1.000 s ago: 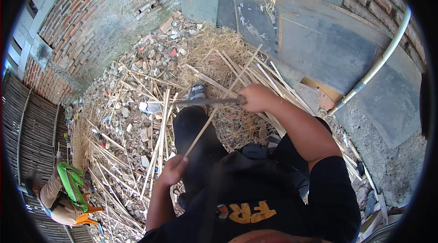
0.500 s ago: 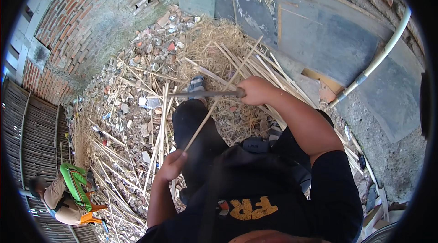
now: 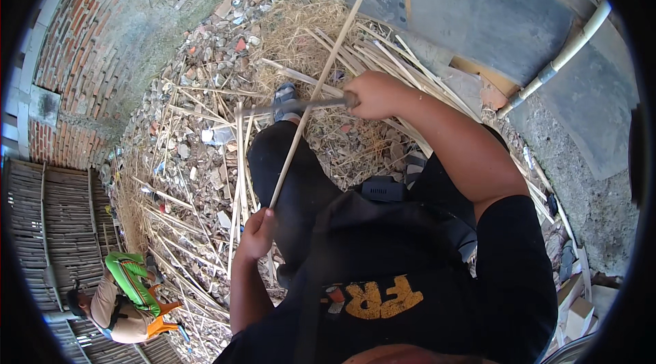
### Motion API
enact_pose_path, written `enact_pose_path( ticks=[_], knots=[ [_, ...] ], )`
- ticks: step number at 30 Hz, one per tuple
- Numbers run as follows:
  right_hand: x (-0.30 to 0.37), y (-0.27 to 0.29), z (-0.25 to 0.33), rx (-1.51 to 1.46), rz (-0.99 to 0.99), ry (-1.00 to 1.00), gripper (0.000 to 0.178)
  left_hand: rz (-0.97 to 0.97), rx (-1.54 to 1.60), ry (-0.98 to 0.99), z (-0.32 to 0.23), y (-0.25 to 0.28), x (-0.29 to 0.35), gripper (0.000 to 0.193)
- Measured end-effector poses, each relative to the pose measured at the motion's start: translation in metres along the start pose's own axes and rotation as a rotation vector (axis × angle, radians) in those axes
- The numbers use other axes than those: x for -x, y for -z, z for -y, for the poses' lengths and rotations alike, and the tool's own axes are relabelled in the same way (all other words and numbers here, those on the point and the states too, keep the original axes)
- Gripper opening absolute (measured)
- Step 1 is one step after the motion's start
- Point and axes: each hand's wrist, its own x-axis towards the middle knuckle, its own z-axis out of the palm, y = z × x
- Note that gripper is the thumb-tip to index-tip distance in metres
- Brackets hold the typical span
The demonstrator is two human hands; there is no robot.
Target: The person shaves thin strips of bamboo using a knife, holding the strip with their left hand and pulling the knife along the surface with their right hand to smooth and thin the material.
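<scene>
A long pale bamboo strip (image 3: pixel 320 84) slants up and away across my lap, its near end pinched in my left hand (image 3: pixel 257 233). My right hand (image 3: pixel 372 95) is wrapped round the handle of a long-bladed knife, like a machete. The blade (image 3: pixel 301 105) points left and crosses the bamboo strip about midway; it is slightly blurred, and whether it touches the strip I cannot tell. Beyond the crossing shows one sandalled foot (image 3: pixel 285 99). Dry shavings (image 3: pixel 307 29) lie heaped past it.
Loose bamboo strips (image 3: pixel 396 56) lie in a bundle ahead and to the right. More strips (image 3: pixel 240 172) rest on stony rubble (image 3: pixel 198 152) at left. A person in green trousers (image 3: pixel 130 278) sits on an orange stool (image 3: pixel 162 323) far left. A pale pipe (image 3: pixel 567 56) leans at right.
The bamboo strip has swung to a steeper angle, its far end further up. My right hand and the knife have moved slightly up and left. The whole view has shifted a little.
</scene>
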Motion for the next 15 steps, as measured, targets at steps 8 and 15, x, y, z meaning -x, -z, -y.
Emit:
enact_pose_path(
  ticks=[8,15],
  knots=[
    [-0.009,0.011,-0.028,-0.001,-0.024,-0.119,0.019,-0.050,-0.096,-0.071,-0.006,-0.008,0.000,0.040],
    [0.004,0.003,0.021,0.069,0.055,-0.047,0.017,-0.115,-0.234,-0.138,-0.013,-0.013,0.007,0.044]
  ],
)
